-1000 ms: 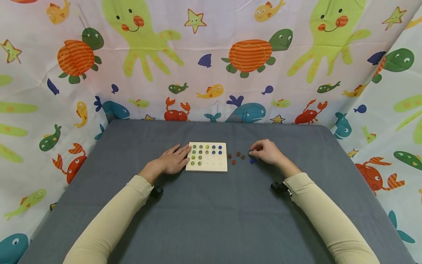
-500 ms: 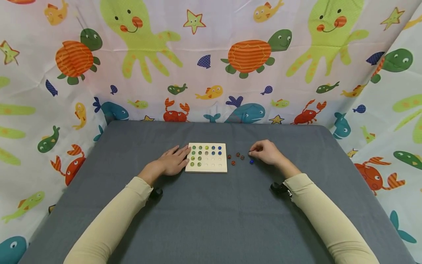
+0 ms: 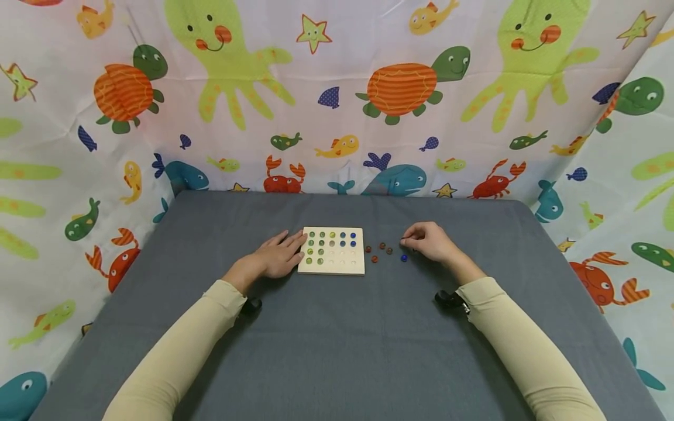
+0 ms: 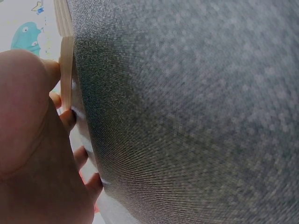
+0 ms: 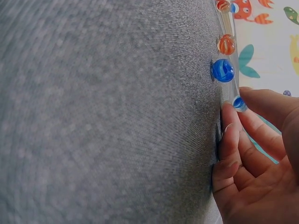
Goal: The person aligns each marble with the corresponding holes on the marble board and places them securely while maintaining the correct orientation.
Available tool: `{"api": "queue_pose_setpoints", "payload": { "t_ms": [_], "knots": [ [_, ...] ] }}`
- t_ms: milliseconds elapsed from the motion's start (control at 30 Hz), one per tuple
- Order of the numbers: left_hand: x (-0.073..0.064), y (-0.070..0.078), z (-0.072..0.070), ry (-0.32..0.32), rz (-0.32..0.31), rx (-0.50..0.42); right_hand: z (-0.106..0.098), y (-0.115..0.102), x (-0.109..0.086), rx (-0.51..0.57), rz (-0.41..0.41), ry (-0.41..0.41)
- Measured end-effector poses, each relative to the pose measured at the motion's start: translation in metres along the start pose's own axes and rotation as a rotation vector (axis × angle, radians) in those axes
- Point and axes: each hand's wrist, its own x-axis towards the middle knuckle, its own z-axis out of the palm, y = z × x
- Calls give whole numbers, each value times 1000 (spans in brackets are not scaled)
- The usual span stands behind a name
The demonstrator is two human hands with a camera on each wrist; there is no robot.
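A pale wooden board (image 3: 331, 267) with rows of round hollows lies on the table; green, yellow and blue marbles sit in several hollows. My left hand (image 3: 276, 257) rests with straight fingers on the board's left edge, also seen as a wooden edge (image 4: 67, 70) in the left wrist view. To the right of the board, my right hand (image 3: 429, 241) pinches a blue marble (image 5: 239, 103) between thumb and fingertips. A loose blue marble (image 3: 403, 258) lies just below that hand. Reddish-brown marbles (image 3: 374, 259) lie between it and the board.
Grey cloth (image 3: 337, 345) covers the table. A white curtain (image 3: 337, 58) printed with sea animals hangs behind and at both sides. In the right wrist view, orange marbles (image 5: 226, 45) stand beyond the loose blue one.
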Motion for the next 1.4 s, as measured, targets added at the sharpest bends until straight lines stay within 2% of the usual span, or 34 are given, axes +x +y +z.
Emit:
{"api": "queue_pose_setpoints", "payload": {
  "t_ms": [400,900,1400],
  "knots": [
    [5,-6,16,14,11,-21,0,3,-5,51,16,-29],
    [12,-8,15,4,-7,-13,-6,1,-5,71,-19,-28],
    [11,-7,9,20,0,-13,-11,-7,-8,67,-43,-16]
  ]
}}
